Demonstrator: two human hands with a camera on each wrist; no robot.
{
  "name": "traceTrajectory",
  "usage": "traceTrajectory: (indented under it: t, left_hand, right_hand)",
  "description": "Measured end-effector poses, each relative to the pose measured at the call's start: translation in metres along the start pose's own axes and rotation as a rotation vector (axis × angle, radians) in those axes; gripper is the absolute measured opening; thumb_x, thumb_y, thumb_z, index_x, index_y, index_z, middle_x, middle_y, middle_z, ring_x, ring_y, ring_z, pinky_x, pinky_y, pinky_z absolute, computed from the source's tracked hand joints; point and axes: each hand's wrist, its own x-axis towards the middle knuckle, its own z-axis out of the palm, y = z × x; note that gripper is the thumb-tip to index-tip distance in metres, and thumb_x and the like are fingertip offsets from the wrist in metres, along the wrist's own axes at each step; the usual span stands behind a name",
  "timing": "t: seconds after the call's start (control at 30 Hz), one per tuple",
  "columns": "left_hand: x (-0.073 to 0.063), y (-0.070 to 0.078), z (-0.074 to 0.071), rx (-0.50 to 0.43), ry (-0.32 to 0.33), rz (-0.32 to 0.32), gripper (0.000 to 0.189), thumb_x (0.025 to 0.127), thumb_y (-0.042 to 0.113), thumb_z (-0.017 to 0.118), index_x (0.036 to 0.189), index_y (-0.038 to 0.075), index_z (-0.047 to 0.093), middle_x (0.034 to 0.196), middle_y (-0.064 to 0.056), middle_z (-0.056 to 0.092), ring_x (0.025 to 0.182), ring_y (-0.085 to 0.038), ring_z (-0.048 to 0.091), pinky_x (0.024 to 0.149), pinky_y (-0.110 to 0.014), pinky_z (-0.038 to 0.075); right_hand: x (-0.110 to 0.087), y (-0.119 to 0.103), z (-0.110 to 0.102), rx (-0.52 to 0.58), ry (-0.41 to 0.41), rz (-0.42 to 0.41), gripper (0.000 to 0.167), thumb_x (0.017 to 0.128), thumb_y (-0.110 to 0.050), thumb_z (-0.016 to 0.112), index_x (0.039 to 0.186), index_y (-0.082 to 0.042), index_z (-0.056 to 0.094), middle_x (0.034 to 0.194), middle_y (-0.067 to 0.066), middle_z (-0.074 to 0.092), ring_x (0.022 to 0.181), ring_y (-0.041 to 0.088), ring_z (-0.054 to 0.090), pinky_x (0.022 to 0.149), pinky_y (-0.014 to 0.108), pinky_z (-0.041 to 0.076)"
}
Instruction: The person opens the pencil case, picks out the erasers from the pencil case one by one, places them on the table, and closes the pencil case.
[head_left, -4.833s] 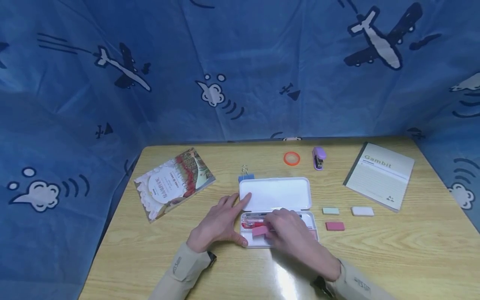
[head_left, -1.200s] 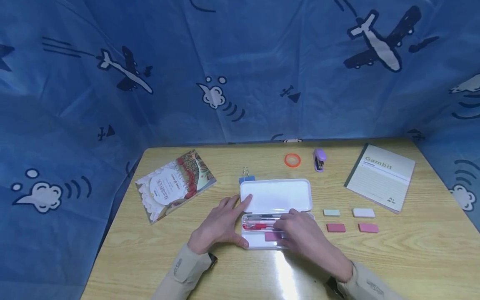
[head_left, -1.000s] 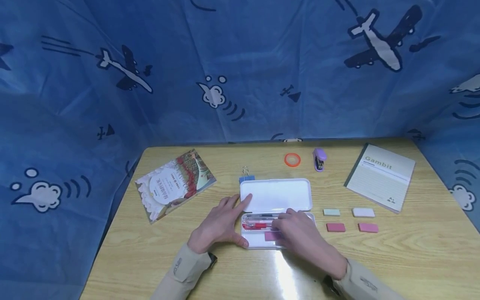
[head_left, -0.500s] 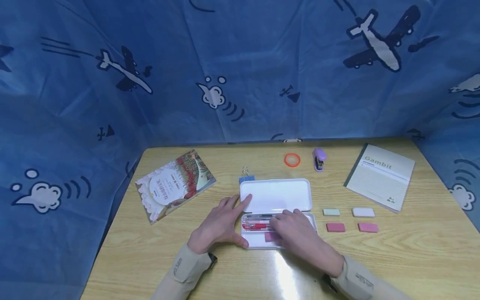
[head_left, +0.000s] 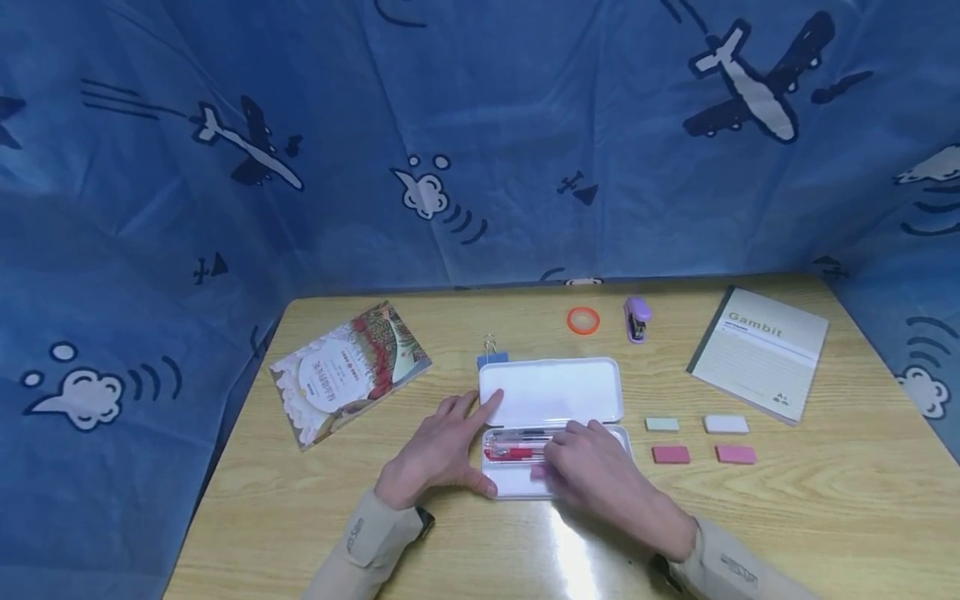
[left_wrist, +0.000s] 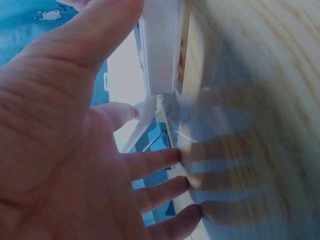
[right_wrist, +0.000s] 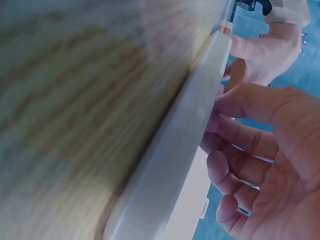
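Observation:
A white pencil case [head_left: 551,392] lies with its lid folded back, several pens [head_left: 513,454] in its rear compartment. My left hand [head_left: 438,450] is spread at its left end, thumb at the front corner and index finger on the lid. In the left wrist view the other fingertips [left_wrist: 192,212] rest on the table. My right hand [head_left: 596,467] reaches into the front compartment and pinches a pink eraser [head_left: 537,472] between thumb and fingers. Only a bit of that eraser shows past the hand; the case's right part is partly covered.
Right of the case lie a green eraser [head_left: 662,424], a white eraser [head_left: 726,424], a dark pink eraser [head_left: 671,454] and a pink eraser [head_left: 736,454]. Behind are a blue binder clip [head_left: 492,358], tape roll [head_left: 582,320], purple stapler [head_left: 637,319], notebook [head_left: 759,354] and booklet [head_left: 351,375].
Since the oldest frame, a pink eraser has come to lie on the table beside the dark pink one. My right hand is back in the case, now covering more of another pink eraser.

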Motion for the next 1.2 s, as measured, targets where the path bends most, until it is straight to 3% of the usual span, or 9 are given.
traceTrajectory:
  t: [0.13, 0.33, 0.53, 0.77, 0.93, 1.2]
  left_hand:
    - [0.001, 0.0, 0.001, -0.004, -0.005, -0.01, 0.139, 0.056, 0.061, 0.091, 0.164, 0.033, 0.009, 0.169, -0.019, 0.019, 0.152, -0.043, 0.023, 0.119, -0.063, 0.032]
    - [0.002, 0.001, 0.0, 0.011, -0.002, -0.012, 0.14, 0.056, 0.061, 0.092, 0.165, 0.032, 0.009, 0.168, -0.019, 0.021, 0.152, -0.043, 0.024, 0.118, -0.062, 0.034]
    - [0.002, 0.001, 0.0, 0.009, -0.003, -0.012, 0.14, 0.056, 0.06, 0.092, 0.165, 0.032, 0.01, 0.168, -0.019, 0.021, 0.152, -0.043, 0.024, 0.118, -0.062, 0.034]
    - [0.001, 0.0, 0.001, 0.01, -0.001, -0.016, 0.14, 0.056, 0.06, 0.092, 0.164, 0.033, 0.009, 0.168, -0.019, 0.02, 0.152, -0.044, 0.024, 0.119, -0.062, 0.033]
    - [0.001, -0.002, 0.003, -0.002, 0.012, -0.006, 0.14, 0.055, 0.06, 0.093, 0.164, 0.033, 0.009, 0.168, -0.019, 0.02, 0.152, -0.043, 0.024, 0.118, -0.063, 0.034]
    - [0.001, -0.002, 0.004, -0.006, 0.012, 0.0, 0.14, 0.056, 0.061, 0.092, 0.164, 0.034, 0.008, 0.169, -0.019, 0.02, 0.152, -0.043, 0.023, 0.118, -0.063, 0.033]
  right_hand:
    - [-0.004, 0.006, -0.011, 0.114, 0.019, 0.012, 0.015, 0.078, -0.02, 0.079, 0.075, -0.021, 0.064, 0.068, -0.012, 0.059, 0.064, 0.006, 0.049, 0.059, 0.022, 0.04]
    - [-0.02, 0.024, -0.03, 0.289, 0.062, 0.081, 0.011, 0.086, -0.011, 0.077, 0.086, -0.019, 0.07, 0.073, -0.012, 0.063, 0.063, -0.001, 0.051, 0.057, 0.02, 0.047]
    - [-0.05, 0.052, -0.041, 0.28, 0.096, 0.209, 0.016, 0.082, -0.006, 0.08, 0.087, -0.02, 0.072, 0.078, -0.012, 0.07, 0.069, 0.003, 0.062, 0.064, 0.024, 0.055]
    - [-0.088, 0.083, -0.045, 0.246, 0.018, 0.355, 0.015, 0.08, -0.008, 0.082, 0.086, -0.019, 0.074, 0.078, -0.01, 0.071, 0.069, 0.005, 0.06, 0.062, 0.029, 0.053]
    - [-0.11, 0.096, -0.041, 0.248, -0.024, 0.388, 0.016, 0.077, -0.009, 0.084, 0.082, -0.019, 0.073, 0.073, -0.014, 0.066, 0.065, -0.001, 0.05, 0.058, 0.026, 0.047]
    - [-0.121, 0.096, -0.031, 0.297, -0.051, 0.386, 0.019, 0.076, -0.006, 0.083, 0.083, -0.021, 0.075, 0.074, -0.015, 0.067, 0.067, -0.003, 0.056, 0.064, 0.026, 0.054]
